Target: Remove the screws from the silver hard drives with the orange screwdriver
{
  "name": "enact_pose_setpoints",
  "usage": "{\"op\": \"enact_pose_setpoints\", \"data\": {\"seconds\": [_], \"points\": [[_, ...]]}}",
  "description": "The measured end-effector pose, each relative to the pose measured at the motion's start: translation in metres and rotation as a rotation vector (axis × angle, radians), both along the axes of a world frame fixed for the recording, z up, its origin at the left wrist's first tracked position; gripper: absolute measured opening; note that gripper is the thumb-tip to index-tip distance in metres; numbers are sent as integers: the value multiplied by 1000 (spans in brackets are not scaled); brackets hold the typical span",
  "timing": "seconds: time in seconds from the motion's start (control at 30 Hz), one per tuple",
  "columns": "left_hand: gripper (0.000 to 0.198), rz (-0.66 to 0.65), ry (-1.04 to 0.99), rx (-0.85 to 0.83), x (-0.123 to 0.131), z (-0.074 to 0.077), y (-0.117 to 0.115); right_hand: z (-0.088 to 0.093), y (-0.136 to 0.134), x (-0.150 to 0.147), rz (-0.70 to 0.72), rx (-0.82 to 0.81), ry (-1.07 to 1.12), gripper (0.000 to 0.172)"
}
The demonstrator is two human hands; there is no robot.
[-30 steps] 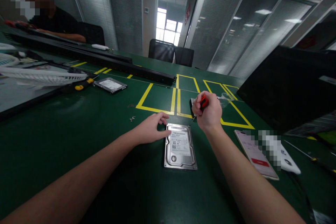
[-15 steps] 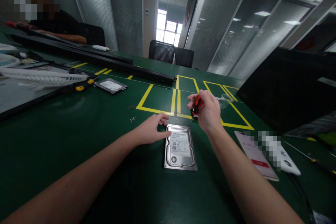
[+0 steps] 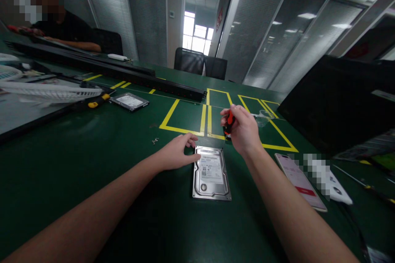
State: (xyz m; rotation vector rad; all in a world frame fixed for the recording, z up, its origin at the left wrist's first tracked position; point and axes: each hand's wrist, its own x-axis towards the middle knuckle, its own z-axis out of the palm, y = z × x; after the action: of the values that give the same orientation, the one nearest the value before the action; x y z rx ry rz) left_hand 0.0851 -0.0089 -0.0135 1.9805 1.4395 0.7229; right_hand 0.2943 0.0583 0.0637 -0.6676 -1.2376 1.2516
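Your left hand [image 3: 177,153] lies on the green surface [image 3: 92,164] with its fingers loosely spread. It grips nothing, and its thumb presses against the far left edge of the drive [image 3: 211,173]. The drive lies flat, label up, right in front of you between your forearms.

Your right hand [image 3: 244,132] is closed round the screwdriver [image 3: 228,121], pinching its red-and-black handle from above. The thin shaft slants down to the drive's far right corner; I cannot tell whether the tip sits in a screw.

A few loose screws [image 3: 155,141] lie on the surface left of your left hand. A phone [image 3: 300,181] lies near your right forearm. A second drive [image 3: 129,101] rests well apart at the far left, where another person [image 3: 69,28] sits.
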Motion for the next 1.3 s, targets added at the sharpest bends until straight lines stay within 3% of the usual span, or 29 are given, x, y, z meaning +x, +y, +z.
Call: {"op": "enact_pose_setpoints", "data": {"seconds": [0.13,0.23,0.33,0.47,0.6,0.73,0.8,0.93,1.17,1.23,1.3], "points": [[68,-3,-2,11,-1,-1,1,2,-3,-1,31,-9,-19,35],[68,-2,-2,11,0,-1,2,2,-3,-1,65,9,-29,28],[67,-6,-3,10,0,0,2,1,0,1,39,15,-34,35],[67,-3,-5,6,0,0,2,-1,2,1,-34,11,-53,30],[68,-5,-3,12,-1,-2,3,1,-1,0,1,28,-27,38],[69,-3,4,12,-2,-4,4,2,-1,0,49,22,-4,31],[68,-5,1,20,-1,-5,4,1,1,1,26,22,-15,33],[68,-4,-3,23,-1,-4,3,2,0,0,-59,7,-46,21],[68,-7,-1,28,-2,-5,4,4,-3,-2,20,23,-28,27],[68,-8,-1,25,-2,-5,4,2,-1,0,3,21,-41,37],[68,-6,0,19,-2,-4,3,1,1,1,-38,22,-44,35]]}}
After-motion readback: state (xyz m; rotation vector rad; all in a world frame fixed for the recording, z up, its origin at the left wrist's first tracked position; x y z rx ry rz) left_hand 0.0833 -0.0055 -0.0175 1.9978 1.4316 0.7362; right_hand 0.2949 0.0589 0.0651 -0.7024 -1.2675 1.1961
